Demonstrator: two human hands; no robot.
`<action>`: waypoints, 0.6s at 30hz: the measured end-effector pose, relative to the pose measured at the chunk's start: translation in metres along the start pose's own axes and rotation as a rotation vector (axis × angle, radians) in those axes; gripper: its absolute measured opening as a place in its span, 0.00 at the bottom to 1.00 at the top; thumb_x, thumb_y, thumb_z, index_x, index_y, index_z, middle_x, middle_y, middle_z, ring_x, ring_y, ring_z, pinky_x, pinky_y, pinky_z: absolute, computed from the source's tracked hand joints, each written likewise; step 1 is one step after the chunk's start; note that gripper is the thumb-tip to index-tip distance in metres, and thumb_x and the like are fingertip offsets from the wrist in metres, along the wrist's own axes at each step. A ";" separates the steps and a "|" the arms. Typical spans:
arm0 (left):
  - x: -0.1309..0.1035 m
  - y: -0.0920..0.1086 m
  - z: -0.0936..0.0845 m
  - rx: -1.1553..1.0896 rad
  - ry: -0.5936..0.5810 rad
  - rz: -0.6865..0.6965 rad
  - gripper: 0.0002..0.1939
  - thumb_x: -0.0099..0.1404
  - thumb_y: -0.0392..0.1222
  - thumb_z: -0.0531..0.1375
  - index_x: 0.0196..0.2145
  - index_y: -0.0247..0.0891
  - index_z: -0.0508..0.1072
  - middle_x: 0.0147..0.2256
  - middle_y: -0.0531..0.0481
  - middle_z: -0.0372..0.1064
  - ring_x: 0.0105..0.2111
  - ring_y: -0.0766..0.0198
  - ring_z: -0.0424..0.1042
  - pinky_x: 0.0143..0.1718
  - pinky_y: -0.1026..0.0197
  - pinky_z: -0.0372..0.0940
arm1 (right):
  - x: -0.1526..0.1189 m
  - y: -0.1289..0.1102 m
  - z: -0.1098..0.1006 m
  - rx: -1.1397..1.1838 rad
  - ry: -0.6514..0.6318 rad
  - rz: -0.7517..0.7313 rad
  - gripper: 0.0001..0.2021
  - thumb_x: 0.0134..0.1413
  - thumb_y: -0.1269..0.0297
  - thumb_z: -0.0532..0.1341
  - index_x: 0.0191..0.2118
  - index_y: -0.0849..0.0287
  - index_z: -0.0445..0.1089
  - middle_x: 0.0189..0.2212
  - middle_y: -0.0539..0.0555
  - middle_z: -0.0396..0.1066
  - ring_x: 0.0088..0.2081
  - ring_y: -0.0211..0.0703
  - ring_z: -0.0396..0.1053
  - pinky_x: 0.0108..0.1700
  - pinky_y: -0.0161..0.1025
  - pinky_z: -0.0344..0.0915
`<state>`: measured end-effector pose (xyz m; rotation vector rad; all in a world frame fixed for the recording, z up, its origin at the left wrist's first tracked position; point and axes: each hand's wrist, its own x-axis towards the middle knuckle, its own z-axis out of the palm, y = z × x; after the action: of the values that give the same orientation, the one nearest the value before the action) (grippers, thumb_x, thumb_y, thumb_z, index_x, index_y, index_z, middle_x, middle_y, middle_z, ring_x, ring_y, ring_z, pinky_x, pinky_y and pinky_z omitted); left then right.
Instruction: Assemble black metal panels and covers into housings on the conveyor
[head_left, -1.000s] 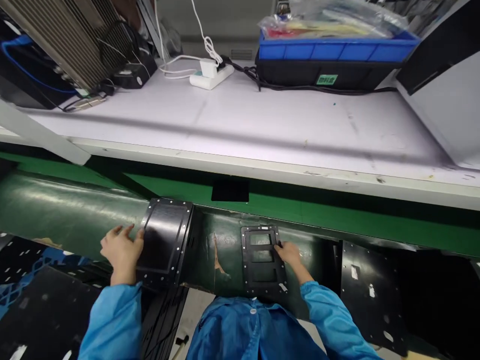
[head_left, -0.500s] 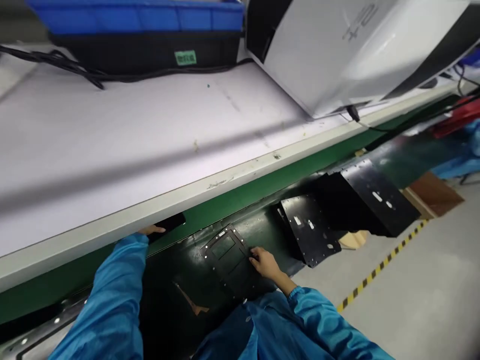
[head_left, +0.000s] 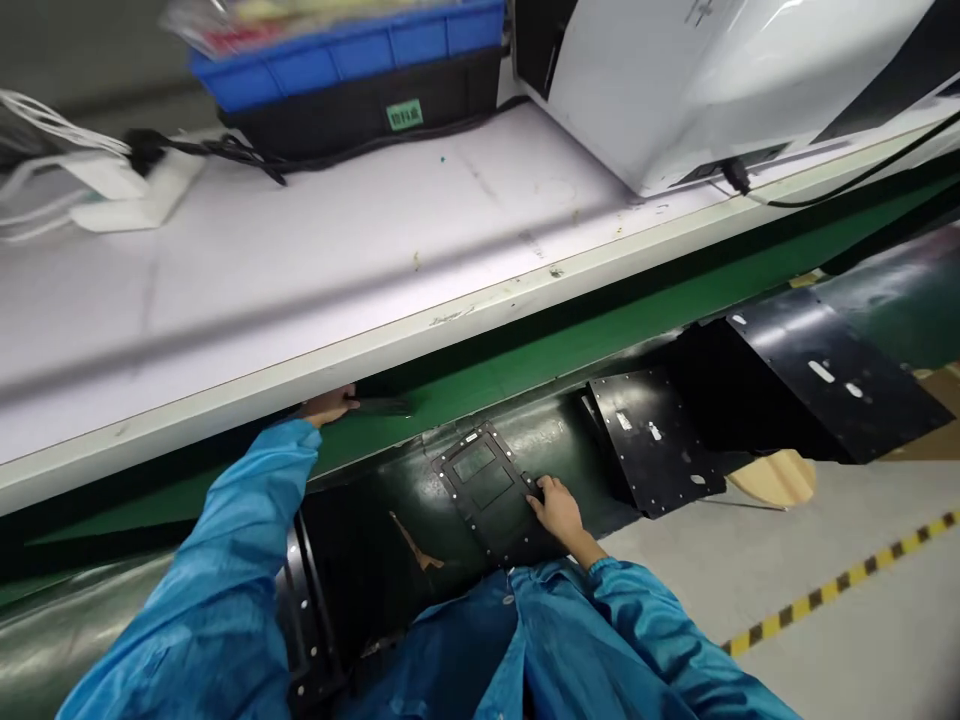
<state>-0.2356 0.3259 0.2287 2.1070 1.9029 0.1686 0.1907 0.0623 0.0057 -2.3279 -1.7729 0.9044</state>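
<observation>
A black panel (head_left: pixel 480 492) with rectangular windows and small bright dots along its border lies on the dark green surface in front of me. My right hand (head_left: pixel 556 508) has its fingers closed on the panel's right edge. Below the white table's front edge, my left hand (head_left: pixel 328 405) is closed around the end of a thin dark flat piece (head_left: pixel 384 407). Part of that hand is hidden by the table edge.
Black perforated plates (head_left: pixel 652 440) stand to the right, with a larger one (head_left: pixel 840 370) beyond. Dark framed parts (head_left: pixel 306 620) lie near my left arm. A white table (head_left: pixel 300 270) carries a blue bin (head_left: pixel 337 62), cables and a white machine (head_left: pixel 690 90).
The view has shifted, so the scene sits differently. My left hand shows more fully with the dark piece, and the framed parts at lower left have changed position. My right hand stays on the panel.
</observation>
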 end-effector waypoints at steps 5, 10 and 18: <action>-0.079 0.090 -0.017 0.230 -0.094 0.225 0.08 0.67 0.31 0.61 0.32 0.40 0.78 0.38 0.42 0.79 0.42 0.50 0.78 0.51 0.52 0.65 | -0.010 -0.021 -0.067 0.260 0.163 -0.239 0.22 0.64 0.54 0.65 0.60 0.57 0.71 0.56 0.63 0.74 0.55 0.56 0.74 0.57 0.45 0.68; -0.160 0.202 0.009 0.185 -0.186 0.413 0.10 0.68 0.34 0.61 0.34 0.40 0.82 0.36 0.36 0.80 0.44 0.42 0.79 0.54 0.45 0.65 | -0.041 -0.081 -0.132 0.487 0.181 -0.751 0.27 0.66 0.44 0.63 0.64 0.52 0.70 0.59 0.60 0.74 0.59 0.57 0.71 0.62 0.50 0.65; -0.174 0.159 0.062 -1.063 -0.004 0.032 0.45 0.61 0.77 0.62 0.61 0.39 0.77 0.61 0.35 0.74 0.62 0.40 0.72 0.64 0.41 0.64 | -0.036 -0.032 -0.055 1.049 -0.232 -0.363 0.29 0.52 0.29 0.65 0.31 0.55 0.72 0.30 0.52 0.75 0.36 0.48 0.72 0.42 0.41 0.67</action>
<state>-0.0875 0.1325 0.2358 1.3702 1.2799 0.9356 0.1847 0.0560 0.0780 -1.2392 -1.2063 1.5524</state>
